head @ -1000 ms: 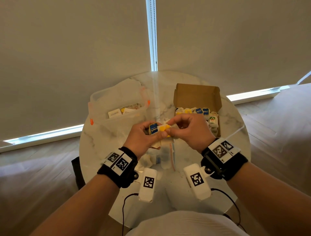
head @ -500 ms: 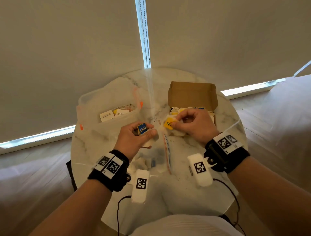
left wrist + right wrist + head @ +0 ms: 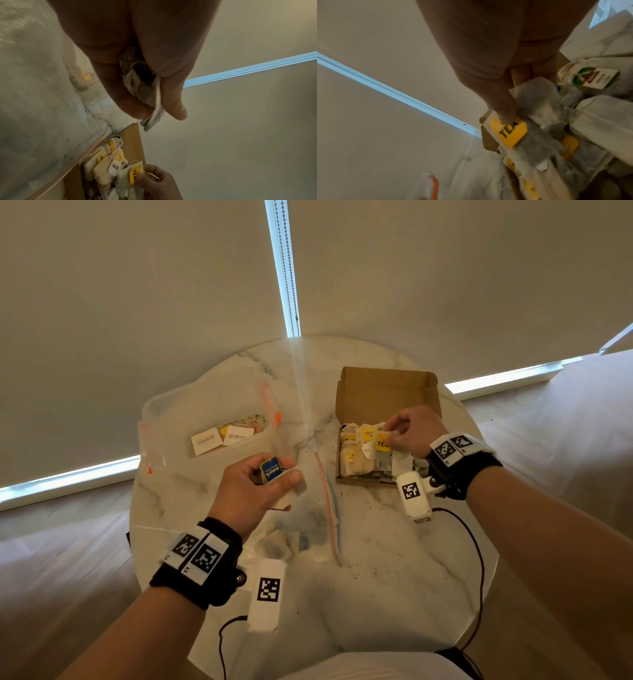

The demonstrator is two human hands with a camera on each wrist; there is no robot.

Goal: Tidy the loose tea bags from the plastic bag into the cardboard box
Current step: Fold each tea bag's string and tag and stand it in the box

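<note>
Yellow-tagged tea bag (image 3: 383, 444) (right fingers (image 3: 394, 429) pinching it) now over cardboard box (image 3: 387, 392); left fingers (image 3: 286, 479) clamp blue-tagged one (image 3: 271, 471).

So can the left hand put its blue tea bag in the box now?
Probably yes. The left hand holds the blue-tagged tea bag in the air beside the open cardboard box. Only the right hand, placing a yellow-tagged tea bag, crowds the box.

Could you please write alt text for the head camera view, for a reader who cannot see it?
Over a round white marble table, the person's right hand lowers a yellow-tagged tea bag into an open brown cardboard box of tea bags, while the left hand holds a blue-tagged tea bag above a clear zip plastic bag.
</note>
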